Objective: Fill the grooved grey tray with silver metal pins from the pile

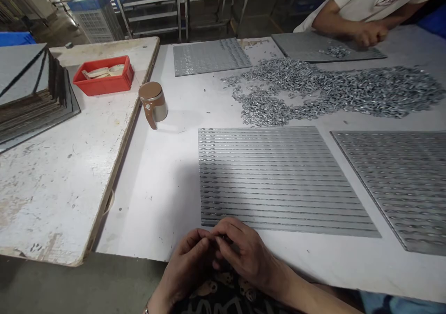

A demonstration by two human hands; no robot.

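My left hand (pixel 194 254) and my right hand (pixel 240 246) meet at the fingertips, just past the near edge of a grey grooved board (pixel 278 179). Both are closed in a pinch. Whatever lies between the fingertips, if anything, is hidden or too small to make out. Dark parallel lines run across the board, and small shiny silver pieces sit in two columns along its left side. Beyond it spreads a large heap of small, pointed silver metal pieces (pixel 365 91).
A similar board (pixel 400 188) filled with rows lies at right, another (pixel 209 58) at the back. A co-worker's hands (pixel 371 34) are over a far board (pixel 296 47). Left stand a brown mug (pixel 151 101), a red bin (pixel 104 84) and stacked boards (pixel 28 91).
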